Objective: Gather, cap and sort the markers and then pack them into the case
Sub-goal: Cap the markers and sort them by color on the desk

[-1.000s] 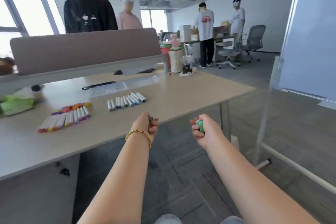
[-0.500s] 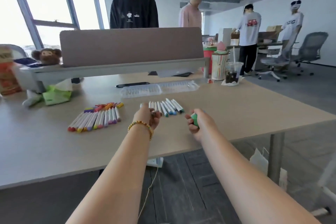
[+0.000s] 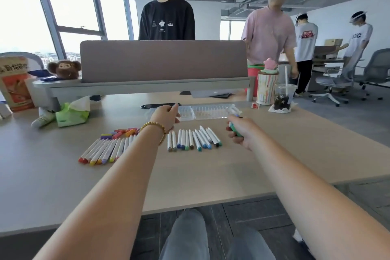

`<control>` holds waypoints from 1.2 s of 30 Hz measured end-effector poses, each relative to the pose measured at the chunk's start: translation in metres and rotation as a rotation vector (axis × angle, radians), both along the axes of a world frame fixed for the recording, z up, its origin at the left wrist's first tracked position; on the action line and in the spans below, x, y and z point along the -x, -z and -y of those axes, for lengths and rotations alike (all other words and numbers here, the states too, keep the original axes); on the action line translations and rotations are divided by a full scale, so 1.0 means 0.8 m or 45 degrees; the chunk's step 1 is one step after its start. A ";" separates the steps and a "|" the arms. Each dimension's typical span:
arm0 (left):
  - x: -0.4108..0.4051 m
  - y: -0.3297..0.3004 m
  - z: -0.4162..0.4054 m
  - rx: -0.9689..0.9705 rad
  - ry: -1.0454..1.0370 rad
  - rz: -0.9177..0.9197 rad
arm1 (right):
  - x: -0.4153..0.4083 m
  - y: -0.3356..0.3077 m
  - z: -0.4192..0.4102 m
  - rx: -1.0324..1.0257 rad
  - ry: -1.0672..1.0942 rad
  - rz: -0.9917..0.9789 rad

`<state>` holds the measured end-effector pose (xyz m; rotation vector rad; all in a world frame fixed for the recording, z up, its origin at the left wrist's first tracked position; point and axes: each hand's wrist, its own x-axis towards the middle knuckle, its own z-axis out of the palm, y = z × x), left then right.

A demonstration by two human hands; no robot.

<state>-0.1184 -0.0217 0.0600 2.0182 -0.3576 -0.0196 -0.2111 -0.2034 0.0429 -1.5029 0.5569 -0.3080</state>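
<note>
1. Right hand [image 3: 240, 131]: grip clenched around a green marker [image 3: 234, 130], held above the desk [image 3: 295, 143] just right of the cool-colour row. The marker's far end is blurred.
2. Left hand [image 3: 164, 117]: fingers curled, reaching over the near edge of the clear case [image 3: 202, 112]. I cannot tell whether its grip holds anything. A gold bead bracelet [image 3: 156, 129] sits on the wrist.
3. Between the two forearms I see a row of white-bodied markers [image 3: 194, 139] with blue, green, grey and black caps, lying side by side on the desk.
4. Left of the left forearm: a second row of markers [image 3: 105, 151] with red, yellow, orange and purple caps, partly hidden by the arm.
5. The case lies open and flat behind both rows, with a black phone [image 3: 158, 105] just beyond it.
6. Further out: green tissue pack [image 3: 71, 115] at left, iced drink cup [image 3: 282, 99] at right, grey partition [image 3: 162, 59] behind.
</note>
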 end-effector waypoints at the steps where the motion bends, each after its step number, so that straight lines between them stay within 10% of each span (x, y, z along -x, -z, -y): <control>1: -0.010 -0.001 0.001 -0.109 0.028 0.063 | -0.012 -0.004 0.001 0.096 -0.020 -0.010; 21: -0.226 0.075 0.075 -1.325 0.389 0.443 | -0.267 0.033 0.041 1.927 -0.783 -0.425; 36: -0.209 0.078 0.055 -1.072 0.284 0.354 | -0.251 0.044 0.058 1.321 -0.691 -0.241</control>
